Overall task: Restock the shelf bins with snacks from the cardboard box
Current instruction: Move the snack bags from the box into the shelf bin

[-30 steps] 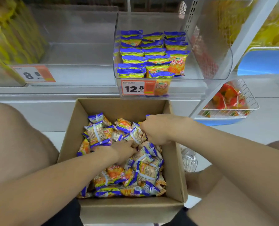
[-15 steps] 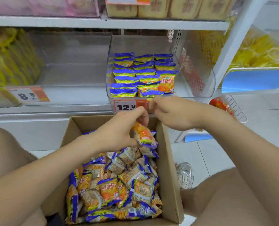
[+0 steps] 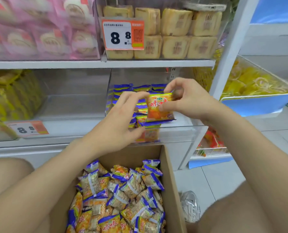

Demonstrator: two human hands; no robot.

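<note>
Placement step: right hand [image 3: 187, 101] pinches packet [image 3: 158, 106] upright over bin [image 3: 182, 135]; left hand [image 3: 121, 118], fingers loosely spread, touches its edge. Next, probably: lower it squarely among rows [image 3: 123, 88]. Box [image 3: 171, 182] sits below, well stocked.

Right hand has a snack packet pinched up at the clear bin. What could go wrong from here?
1. The right hand holds the snack packet only by a pinch at its right edge, so it may slip and fall short of the clear bin, into the cardboard box.
2. The left hand is spread close to the stacked packets in the bin and could knock the rows askew.
</note>
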